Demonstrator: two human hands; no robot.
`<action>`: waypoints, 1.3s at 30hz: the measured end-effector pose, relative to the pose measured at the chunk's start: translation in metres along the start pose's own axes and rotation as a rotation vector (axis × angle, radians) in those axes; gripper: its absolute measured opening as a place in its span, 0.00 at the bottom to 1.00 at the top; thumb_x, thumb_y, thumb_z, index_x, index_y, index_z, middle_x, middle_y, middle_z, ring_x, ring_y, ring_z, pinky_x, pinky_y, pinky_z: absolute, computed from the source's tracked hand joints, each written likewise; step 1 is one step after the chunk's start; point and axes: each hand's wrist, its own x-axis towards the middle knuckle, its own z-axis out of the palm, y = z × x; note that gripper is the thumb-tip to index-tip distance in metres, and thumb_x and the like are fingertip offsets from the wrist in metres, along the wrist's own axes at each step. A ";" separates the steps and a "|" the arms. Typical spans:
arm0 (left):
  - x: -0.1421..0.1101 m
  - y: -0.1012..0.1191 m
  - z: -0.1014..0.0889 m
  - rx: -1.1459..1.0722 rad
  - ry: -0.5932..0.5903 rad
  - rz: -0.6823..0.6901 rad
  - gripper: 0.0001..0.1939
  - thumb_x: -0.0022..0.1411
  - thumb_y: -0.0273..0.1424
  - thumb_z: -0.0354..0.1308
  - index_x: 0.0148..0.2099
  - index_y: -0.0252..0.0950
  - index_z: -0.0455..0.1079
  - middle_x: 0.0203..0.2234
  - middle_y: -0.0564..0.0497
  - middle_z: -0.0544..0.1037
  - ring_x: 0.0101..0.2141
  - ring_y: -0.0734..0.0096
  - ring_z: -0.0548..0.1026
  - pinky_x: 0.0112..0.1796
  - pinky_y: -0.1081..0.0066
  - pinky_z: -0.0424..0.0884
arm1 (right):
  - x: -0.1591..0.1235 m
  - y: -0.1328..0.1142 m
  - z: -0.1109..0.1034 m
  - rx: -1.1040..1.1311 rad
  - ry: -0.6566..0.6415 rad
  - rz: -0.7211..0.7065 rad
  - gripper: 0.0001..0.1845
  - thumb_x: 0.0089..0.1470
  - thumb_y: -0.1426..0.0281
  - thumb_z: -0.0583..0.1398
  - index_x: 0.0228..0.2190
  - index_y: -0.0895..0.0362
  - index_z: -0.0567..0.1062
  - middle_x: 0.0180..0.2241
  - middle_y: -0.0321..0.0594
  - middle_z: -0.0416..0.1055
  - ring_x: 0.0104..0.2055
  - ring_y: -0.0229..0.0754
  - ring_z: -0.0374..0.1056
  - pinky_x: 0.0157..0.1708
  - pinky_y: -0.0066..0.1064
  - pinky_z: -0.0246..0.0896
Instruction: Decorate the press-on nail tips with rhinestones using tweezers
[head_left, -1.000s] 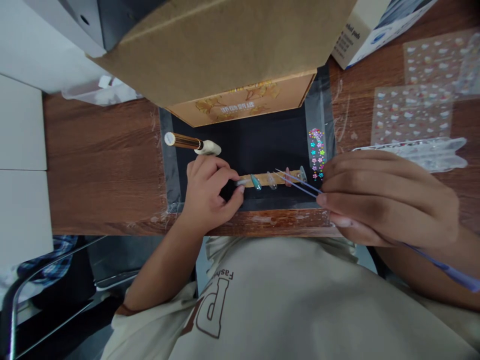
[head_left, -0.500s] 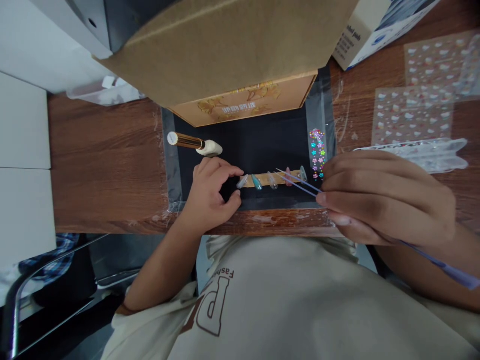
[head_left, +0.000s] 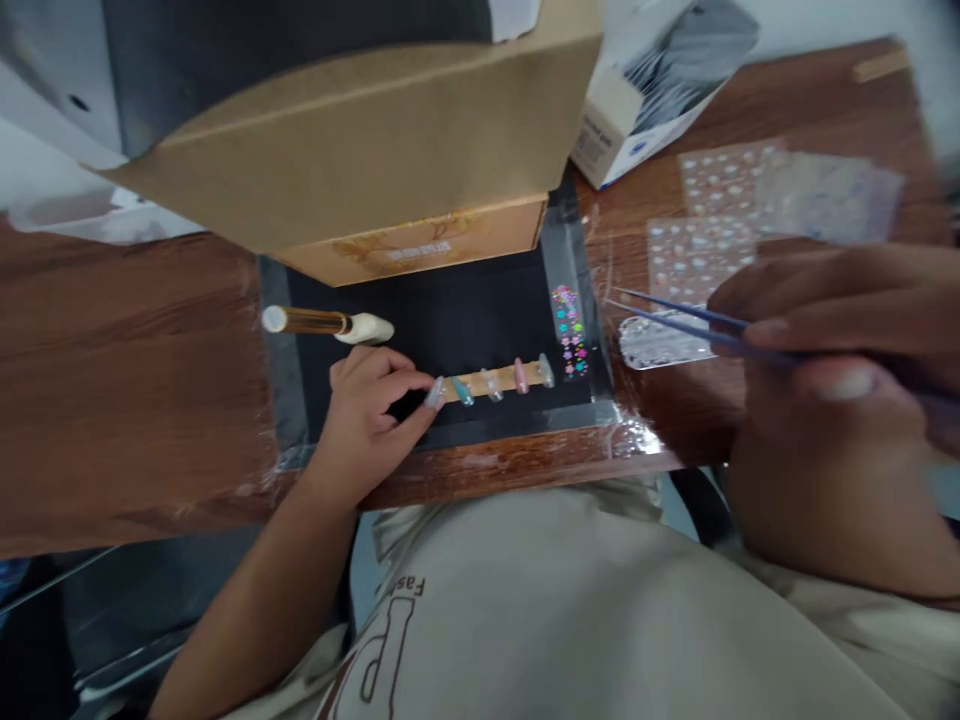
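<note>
On a black mat (head_left: pixel 480 310) lies a wooden stick (head_left: pixel 491 380) carrying several painted false nails. My left hand (head_left: pixel 367 410) rests on the mat and pinches the stick's left end. My right hand (head_left: pixel 832 340), blurred and close to the camera, is closed on blue tweezers (head_left: pixel 675 320). The tweezer tips point left over a clear sticker sheet (head_left: pixel 664 345), right of the mat. A strip of coloured flower stickers (head_left: pixel 570 330) lies at the mat's right edge.
A gold pen with a white cap (head_left: pixel 326 323) lies on the mat's left part. A cardboard box (head_left: pixel 360 160) overhangs the mat's far side. A white and blue carton (head_left: pixel 645 90) and more sticker sheets (head_left: pixel 750 200) lie at the right on the wooden table (head_left: pixel 120 370).
My right hand has lifted the tweezers off the nail stick and swung right, over the sticker sheets. The view has shifted. My left hand stays at the stick's left end.
</note>
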 end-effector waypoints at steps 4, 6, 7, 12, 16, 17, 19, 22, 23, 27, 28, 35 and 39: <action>0.001 -0.006 0.001 0.021 0.023 0.048 0.03 0.63 0.33 0.62 0.36 0.42 0.76 0.32 0.53 0.75 0.36 0.66 0.72 0.41 0.60 0.62 | 0.003 0.023 -0.029 0.005 -0.050 0.039 0.04 0.61 0.71 0.60 0.34 0.53 0.75 0.28 0.40 0.73 0.29 0.38 0.70 0.27 0.34 0.62; 0.002 -0.007 0.001 0.026 0.052 0.074 0.02 0.61 0.30 0.64 0.36 0.43 0.75 0.31 0.54 0.75 0.35 0.66 0.72 0.39 0.60 0.63 | 0.006 0.032 -0.033 0.062 -0.182 0.024 0.05 0.60 0.76 0.60 0.33 0.55 0.74 0.27 0.39 0.72 0.29 0.37 0.69 0.28 0.32 0.61; 0.002 -0.007 0.001 0.026 0.063 0.076 0.03 0.60 0.29 0.65 0.36 0.43 0.75 0.31 0.55 0.75 0.35 0.66 0.72 0.39 0.61 0.63 | 0.007 0.035 -0.032 0.094 -0.249 0.002 0.05 0.60 0.76 0.59 0.33 0.56 0.73 0.27 0.39 0.71 0.29 0.36 0.68 0.28 0.31 0.61; 0.003 -0.004 0.001 0.027 0.084 0.069 0.07 0.58 0.27 0.66 0.36 0.45 0.74 0.31 0.56 0.75 0.34 0.66 0.72 0.39 0.60 0.63 | 0.009 0.041 -0.015 0.180 -0.440 -0.070 0.06 0.64 0.73 0.55 0.33 0.56 0.70 0.26 0.36 0.66 0.28 0.36 0.63 0.30 0.29 0.58; 0.005 -0.003 0.000 0.037 0.063 0.060 0.05 0.59 0.28 0.65 0.36 0.45 0.74 0.31 0.56 0.75 0.34 0.66 0.72 0.39 0.60 0.62 | 0.009 0.043 -0.008 0.165 -0.504 -0.090 0.06 0.64 0.74 0.54 0.34 0.56 0.69 0.27 0.35 0.64 0.29 0.36 0.61 0.30 0.27 0.57; 0.005 -0.003 0.000 0.036 0.059 0.057 0.04 0.59 0.29 0.65 0.35 0.45 0.74 0.31 0.56 0.75 0.34 0.66 0.72 0.39 0.60 0.62 | 0.009 0.044 -0.007 0.156 -0.510 -0.096 0.06 0.65 0.74 0.54 0.34 0.56 0.69 0.27 0.35 0.65 0.29 0.36 0.62 0.30 0.27 0.56; 0.005 -0.004 0.000 0.034 0.055 0.050 0.04 0.59 0.29 0.65 0.35 0.44 0.74 0.30 0.55 0.75 0.34 0.66 0.71 0.39 0.60 0.61 | 0.008 0.045 -0.006 0.131 -0.515 -0.107 0.06 0.65 0.73 0.53 0.35 0.56 0.68 0.27 0.35 0.65 0.29 0.36 0.62 0.30 0.27 0.56; 0.005 -0.005 0.001 0.037 0.058 0.063 0.04 0.58 0.29 0.65 0.35 0.44 0.74 0.30 0.55 0.75 0.33 0.67 0.71 0.39 0.61 0.61 | 0.007 0.046 -0.005 0.098 -0.519 -0.129 0.06 0.65 0.73 0.53 0.35 0.56 0.69 0.28 0.36 0.66 0.29 0.37 0.62 0.31 0.28 0.56; 0.004 -0.006 0.001 0.039 0.056 0.075 0.05 0.58 0.29 0.66 0.36 0.44 0.73 0.30 0.55 0.74 0.33 0.67 0.71 0.39 0.61 0.61 | 0.007 0.046 -0.004 0.089 -0.523 -0.136 0.06 0.65 0.73 0.53 0.35 0.56 0.69 0.28 0.36 0.67 0.30 0.37 0.63 0.31 0.28 0.57; 0.004 -0.006 0.000 0.043 0.063 0.093 0.06 0.58 0.28 0.65 0.37 0.45 0.73 0.31 0.55 0.74 0.34 0.66 0.71 0.39 0.61 0.60 | 0.008 0.045 -0.002 0.060 -0.528 -0.161 0.07 0.66 0.72 0.52 0.35 0.56 0.69 0.28 0.37 0.67 0.30 0.38 0.63 0.31 0.29 0.57; 0.004 -0.005 0.000 0.042 0.063 0.090 0.06 0.59 0.28 0.65 0.37 0.45 0.73 0.31 0.55 0.74 0.34 0.65 0.71 0.39 0.61 0.60 | 0.008 0.045 -0.002 0.056 -0.527 -0.167 0.07 0.66 0.72 0.52 0.35 0.56 0.69 0.28 0.37 0.68 0.30 0.38 0.63 0.31 0.29 0.57; 0.004 -0.005 0.000 0.054 0.061 0.088 0.05 0.59 0.29 0.64 0.37 0.45 0.72 0.31 0.55 0.74 0.34 0.65 0.71 0.39 0.61 0.60 | 0.008 0.045 -0.001 0.035 -0.521 -0.175 0.07 0.65 0.73 0.52 0.35 0.56 0.69 0.28 0.37 0.68 0.29 0.38 0.64 0.30 0.29 0.58; 0.004 -0.005 0.002 0.056 0.058 0.087 0.05 0.59 0.29 0.64 0.37 0.45 0.72 0.31 0.54 0.74 0.34 0.64 0.71 0.39 0.60 0.60 | 0.007 0.046 0.000 0.036 -0.518 -0.181 0.07 0.65 0.74 0.52 0.35 0.56 0.69 0.28 0.37 0.68 0.29 0.38 0.64 0.30 0.29 0.58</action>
